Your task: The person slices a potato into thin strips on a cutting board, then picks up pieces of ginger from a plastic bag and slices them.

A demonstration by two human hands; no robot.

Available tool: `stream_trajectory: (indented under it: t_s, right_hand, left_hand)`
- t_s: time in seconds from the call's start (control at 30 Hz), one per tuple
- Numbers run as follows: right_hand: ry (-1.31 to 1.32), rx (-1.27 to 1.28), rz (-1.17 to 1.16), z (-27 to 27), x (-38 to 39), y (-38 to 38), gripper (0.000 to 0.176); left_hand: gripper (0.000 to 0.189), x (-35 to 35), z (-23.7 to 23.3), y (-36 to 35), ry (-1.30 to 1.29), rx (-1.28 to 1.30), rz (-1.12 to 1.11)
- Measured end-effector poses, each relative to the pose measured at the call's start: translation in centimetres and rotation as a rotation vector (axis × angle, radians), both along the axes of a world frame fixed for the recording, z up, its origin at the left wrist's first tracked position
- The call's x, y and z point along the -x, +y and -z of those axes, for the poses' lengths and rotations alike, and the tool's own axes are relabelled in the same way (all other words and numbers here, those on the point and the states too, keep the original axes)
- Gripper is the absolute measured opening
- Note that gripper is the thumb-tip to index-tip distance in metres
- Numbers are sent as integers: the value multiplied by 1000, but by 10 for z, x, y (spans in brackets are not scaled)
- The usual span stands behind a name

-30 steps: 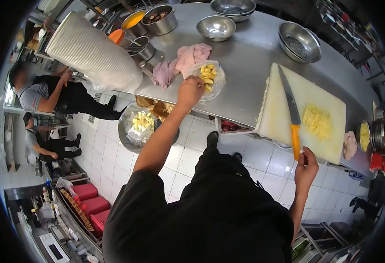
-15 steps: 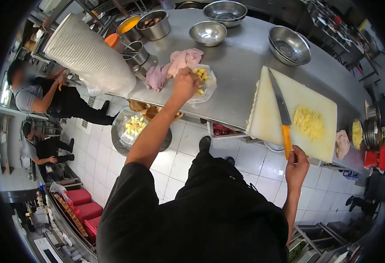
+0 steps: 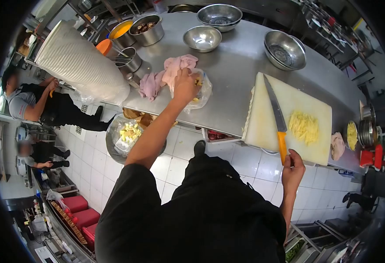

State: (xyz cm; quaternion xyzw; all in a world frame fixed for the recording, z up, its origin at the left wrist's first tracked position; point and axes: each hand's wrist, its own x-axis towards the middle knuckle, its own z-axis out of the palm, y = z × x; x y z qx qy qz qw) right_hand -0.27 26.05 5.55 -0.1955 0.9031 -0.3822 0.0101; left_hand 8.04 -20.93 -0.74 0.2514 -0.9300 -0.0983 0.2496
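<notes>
My left hand reaches into a clear plastic bag of yellow pieces on the steel table; its fingertips are bent down among the pieces, and what they grip is hidden. Pink cloths lie just beside it. My right hand is at the end of the orange handle of a knife, its fingers pressed together near the handle. The knife lies across a white cutting board, blade pointing away from me. Right of the blade is a heap of thin yellow strips.
Metal bowls stand at the back of the table. Pots and a tall stack of white containers are at the left. Below the edge sits a lined bin. Two people are at the far left.
The whole view has shifted slightly, with the table lower and further left. My left hand has moved deeper over the bag, and fewer yellow pieces show. My right hand remains by the knife handle.
</notes>
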Motion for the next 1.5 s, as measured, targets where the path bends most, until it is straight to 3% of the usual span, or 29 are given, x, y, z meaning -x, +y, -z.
stream_trajectory:
  t_s: [0.1,0.2,0.5,0.7,0.8,0.9,1.0,1.1,1.2,1.3,1.43,1.5]
  right_hand:
    - [5,2,-7,0,4,-12,21]
    - [-9,-28,-9,-8,9,-27,22]
    - [-34,14,6,-6,12,-49,23]
    - [3,49,-8,-9,13,-46,22]
    - [5,50,23,-6,14,-31,22]
    - [28,83,21,0,16,-17,22]
    - [6,52,18,1,18,-9,22]
    - [29,17,-3,-5,16,-5,22]
    - [35,64,-42,-1,13,3,23]
    - [22,70,-38,-3,6,9,23]
    - [27,40,-25,3,4,30,24]
    - [24,41,-20,5,4,35,24]
  left_hand:
    - [42,-4,8,2,74,-33,74]
    - [44,-13,7,12,-27,-98,130]
    - [43,4,23,16,-56,18,79]
    - [35,0,27,16,-49,-48,131]
    - [31,-4,26,23,93,-93,111]
    - [22,2,27,29,112,-157,44]
    - [29,19,30,40,79,-156,-167]
    - [27,33,27,49,-190,-118,-248]
    - [32,34,32,53,-175,-61,-310]
    - [26,33,46,35,-117,-133,-253]
    - [20,17,40,20,103,-433,-198]
    - [27,15,43,6,146,-544,-154]
